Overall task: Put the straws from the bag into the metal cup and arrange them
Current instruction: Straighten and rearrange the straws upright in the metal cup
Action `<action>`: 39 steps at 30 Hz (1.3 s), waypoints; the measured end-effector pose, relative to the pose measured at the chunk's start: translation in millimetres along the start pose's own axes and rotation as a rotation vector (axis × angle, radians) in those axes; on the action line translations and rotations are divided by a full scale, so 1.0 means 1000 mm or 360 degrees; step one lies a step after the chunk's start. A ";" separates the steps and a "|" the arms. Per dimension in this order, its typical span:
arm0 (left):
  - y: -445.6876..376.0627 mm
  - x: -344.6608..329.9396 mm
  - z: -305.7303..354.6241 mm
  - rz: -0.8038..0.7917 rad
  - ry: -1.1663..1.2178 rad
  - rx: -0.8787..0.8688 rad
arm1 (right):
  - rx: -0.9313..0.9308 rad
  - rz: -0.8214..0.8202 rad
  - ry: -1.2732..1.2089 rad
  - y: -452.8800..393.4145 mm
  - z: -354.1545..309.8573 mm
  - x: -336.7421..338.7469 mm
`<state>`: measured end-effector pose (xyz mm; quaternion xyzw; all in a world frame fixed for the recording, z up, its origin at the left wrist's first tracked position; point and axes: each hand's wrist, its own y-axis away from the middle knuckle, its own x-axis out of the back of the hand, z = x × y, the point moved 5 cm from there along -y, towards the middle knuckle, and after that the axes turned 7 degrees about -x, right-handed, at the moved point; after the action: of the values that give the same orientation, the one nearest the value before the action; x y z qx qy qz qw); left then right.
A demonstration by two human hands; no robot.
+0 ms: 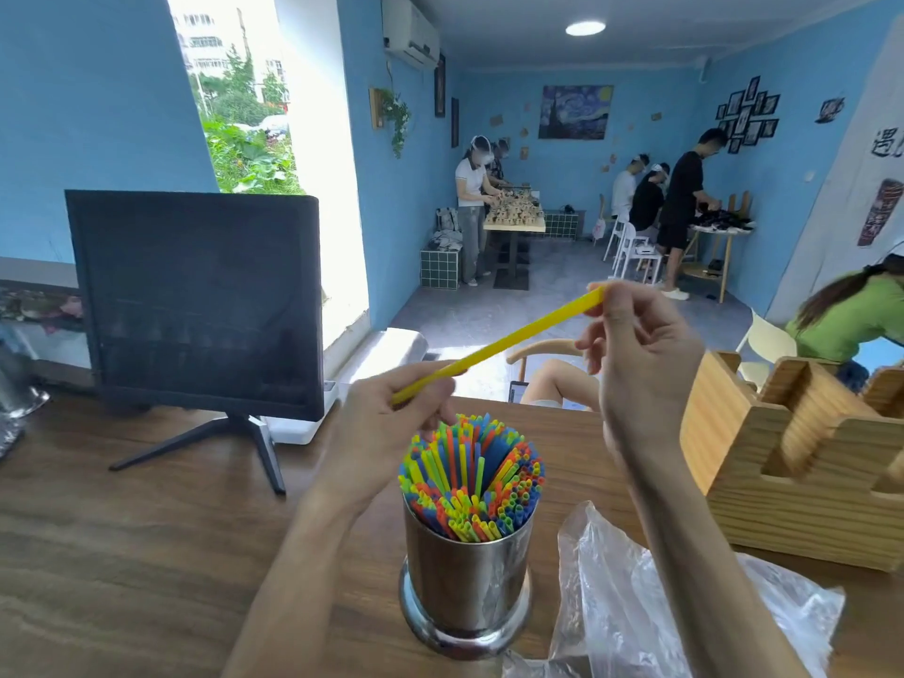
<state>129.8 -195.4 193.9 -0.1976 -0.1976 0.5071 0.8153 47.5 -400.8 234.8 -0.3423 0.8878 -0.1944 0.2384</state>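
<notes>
A shiny metal cup [467, 584] stands on the wooden table near its front edge, packed with several upright straws [472, 477] in blue, green, yellow and orange. Above the cup a single yellow straw [508, 341] slants up to the right. My left hand [391, 423] grips its lower end just behind the cup. My right hand [641, 345] pinches its upper end between thumb and fingers. A crumpled clear plastic bag [636, 599] lies on the table to the right of the cup, partly under my right forearm.
A dark monitor [195, 300] on a stand sits at the back left of the table. A wooden organiser box [802, 472] stands at the right. Another metal object [14, 389] shows at the far left edge. People work at tables across the room.
</notes>
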 end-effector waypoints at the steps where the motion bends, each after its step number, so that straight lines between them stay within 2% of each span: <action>1: 0.001 0.009 -0.001 0.0109 0.0139 0.0026 | -0.0083 -0.0026 0.0024 0.003 0.012 0.002; 3: 0.003 0.024 0.000 0.0286 0.0397 0.0078 | -0.0203 -0.0121 0.0141 0.013 0.035 0.003; 6: -0.001 0.037 0.003 0.0475 0.0647 0.0049 | -0.0173 -0.0386 0.0487 0.039 0.059 -0.005; 9: -0.006 0.040 0.011 0.0558 0.0517 -0.0088 | -0.0043 -0.0795 0.0855 0.057 0.070 -0.017; 11: -0.008 0.038 0.019 0.0567 0.0300 -0.0173 | -0.0032 -0.0935 0.0939 0.055 0.072 -0.021; 15: -0.010 0.026 0.022 0.0371 0.0010 -0.0181 | -0.0346 -0.0705 0.0794 0.027 0.080 -0.016; 18: -0.010 0.015 0.008 0.0096 -0.0294 -0.0067 | -0.0537 -0.1009 0.1063 0.022 0.100 -0.023; 20: -0.006 0.009 -0.005 -0.0065 -0.0497 -0.0028 | -0.0630 -0.1115 0.1090 0.024 0.110 -0.025; 25: 0.005 -0.004 -0.029 -0.0402 -0.0802 0.0045 | -0.0560 -0.1045 0.1042 0.018 0.106 -0.029; 29: 0.002 -0.001 -0.022 -0.0330 -0.0871 -0.0013 | -0.0466 -0.0927 0.1013 0.011 0.091 -0.026; 31: 0.002 -0.003 -0.015 -0.0343 -0.0772 -0.0128 | -0.0430 -0.0880 0.1040 0.007 0.083 -0.024; 34: 0.005 -0.011 -0.013 -0.0390 -0.0643 -0.0120 | -0.0344 -0.0824 0.0974 0.000 0.070 -0.022; 39: 0.012 -0.012 -0.028 -0.0367 -0.0906 -0.0092 | -0.0207 -0.0510 0.0752 -0.018 0.037 -0.007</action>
<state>130.4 -204.1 162.4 -0.0470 -0.4534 0.4405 0.7734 82.3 -415.2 216.0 -0.4381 0.8639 -0.2465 -0.0312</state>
